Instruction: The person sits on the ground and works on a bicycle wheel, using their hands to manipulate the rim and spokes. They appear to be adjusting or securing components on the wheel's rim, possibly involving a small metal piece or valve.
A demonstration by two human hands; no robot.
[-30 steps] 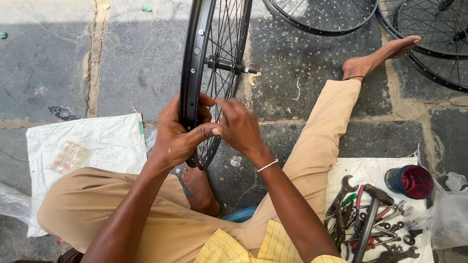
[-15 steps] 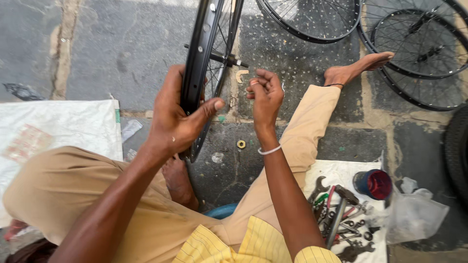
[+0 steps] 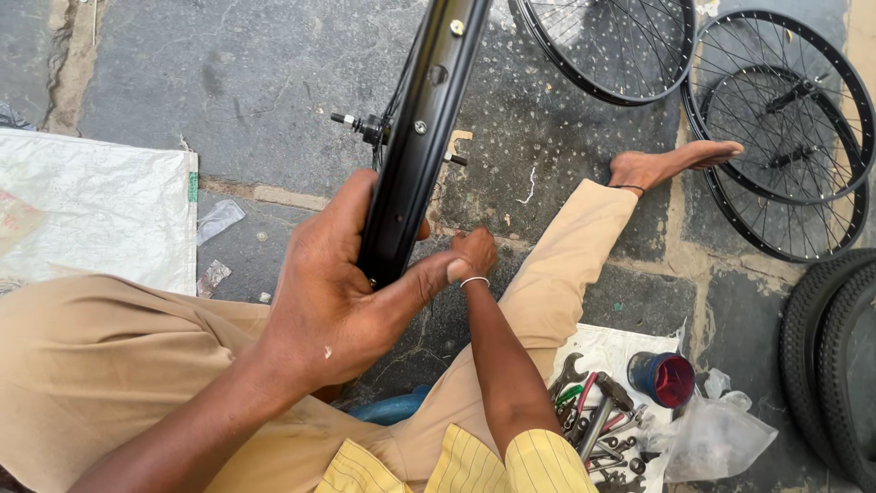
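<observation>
My left hand (image 3: 338, 301) grips a black bicycle wheel rim (image 3: 420, 137), held upright and edge-on in front of me, with the thumb stretched across its lower edge. The hub axle (image 3: 363, 125) sticks out to the left behind the rim. My right hand (image 3: 473, 252), with a thin bangle at the wrist, reaches down to the stone floor just right of the rim. Its fingers are bunched and pointing down, partly hidden by my left thumb. Whether they hold anything cannot be seen. I sit with legs spread in tan trousers, my bare foot (image 3: 671, 164) stretched out.
A white sack (image 3: 91, 210) lies at left. On a cloth at lower right are several wrenches and tools (image 3: 598, 429), a blue and red tin (image 3: 664, 379) and a plastic bag (image 3: 721, 438). Spoked wheels (image 3: 785, 137) lie at top right, tyres (image 3: 835, 356) at the right edge.
My right hand left the rim and spokes and dropped to the floor. The view moved closer, and my left hand now holds the rim alone.
</observation>
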